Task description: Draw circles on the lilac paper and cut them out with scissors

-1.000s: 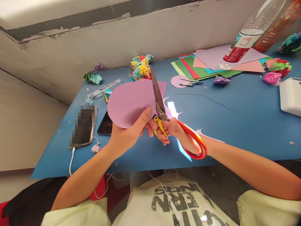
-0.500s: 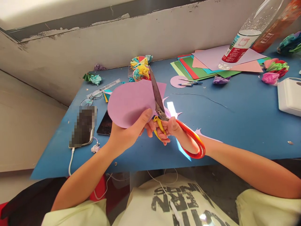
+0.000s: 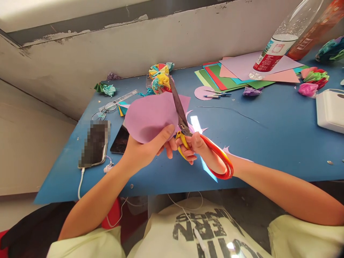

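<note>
A sheet of purple paper [image 3: 150,116] with a rounded left edge is pinched in my left hand [image 3: 150,147], thumb on top and fingers beneath. My right hand [image 3: 192,145] grips a pair of scissors [image 3: 180,107] by the handles, one yellow loop round the fingers and one large red-orange loop reaching back over the wrist. The dark blades point away from me and lie across the paper's right side, a corner of it showing beyond them. Purple paper scraps [image 3: 197,129] lie on the table just right of the blades.
Paper flowers [image 3: 161,82] stand at the back. Coloured paper sheets [image 3: 233,84] lie under a water bottle [image 3: 276,53]; a purple paper circle [image 3: 202,93] with pens is beside them. A phone [image 3: 94,145], glasses [image 3: 104,111] and a dark tablet [image 3: 120,139] are on the left. A white box [image 3: 330,111] sits at right.
The purple paper has tilted and shifted slightly right, its near edge curving up a little. The hands and scissors stay almost in place.
</note>
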`<move>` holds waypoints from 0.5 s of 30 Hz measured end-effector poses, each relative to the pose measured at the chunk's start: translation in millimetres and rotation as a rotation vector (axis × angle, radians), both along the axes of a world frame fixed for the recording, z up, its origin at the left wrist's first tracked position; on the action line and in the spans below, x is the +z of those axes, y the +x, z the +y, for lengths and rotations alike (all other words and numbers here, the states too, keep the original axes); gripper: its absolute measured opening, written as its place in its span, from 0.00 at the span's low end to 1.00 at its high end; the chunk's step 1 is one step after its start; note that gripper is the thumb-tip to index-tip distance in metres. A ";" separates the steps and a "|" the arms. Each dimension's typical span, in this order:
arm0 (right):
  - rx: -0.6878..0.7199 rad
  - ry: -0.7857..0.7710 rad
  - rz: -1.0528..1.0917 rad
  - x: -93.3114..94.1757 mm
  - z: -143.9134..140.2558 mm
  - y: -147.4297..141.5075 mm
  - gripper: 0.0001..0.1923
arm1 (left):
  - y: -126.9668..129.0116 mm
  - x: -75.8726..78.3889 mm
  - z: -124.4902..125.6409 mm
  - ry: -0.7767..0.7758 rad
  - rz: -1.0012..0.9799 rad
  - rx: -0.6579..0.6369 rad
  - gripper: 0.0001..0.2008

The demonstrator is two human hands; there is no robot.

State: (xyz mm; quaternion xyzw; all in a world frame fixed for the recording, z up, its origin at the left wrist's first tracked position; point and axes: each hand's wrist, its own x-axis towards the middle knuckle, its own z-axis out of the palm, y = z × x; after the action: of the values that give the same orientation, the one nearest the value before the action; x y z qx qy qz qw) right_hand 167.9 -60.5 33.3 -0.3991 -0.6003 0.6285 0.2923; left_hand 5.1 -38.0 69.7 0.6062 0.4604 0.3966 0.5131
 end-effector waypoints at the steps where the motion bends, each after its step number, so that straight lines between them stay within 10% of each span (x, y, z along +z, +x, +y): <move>1: -0.009 -0.018 0.036 -0.8 0.1 0.2 0.39 | -0.7 0.1 0.8 -0.007 0.000 -0.003 0.15; 8: -0.064 -0.017 0.096 -10.4 0.8 3.1 0.38 | -7.2 -1.4 9.8 -0.065 -0.040 -0.092 0.15; 15: -0.084 -0.049 0.125 -11.0 -2.8 1.5 0.37 | -7.8 -7.7 11.1 0.109 -0.011 0.078 0.13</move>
State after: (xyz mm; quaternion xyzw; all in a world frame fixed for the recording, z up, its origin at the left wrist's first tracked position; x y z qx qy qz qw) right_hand 169.4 -63.4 22.3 -0.3909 -0.5478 0.6540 0.3456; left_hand -2.6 -27.0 62.0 0.6124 0.4587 0.4442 0.4660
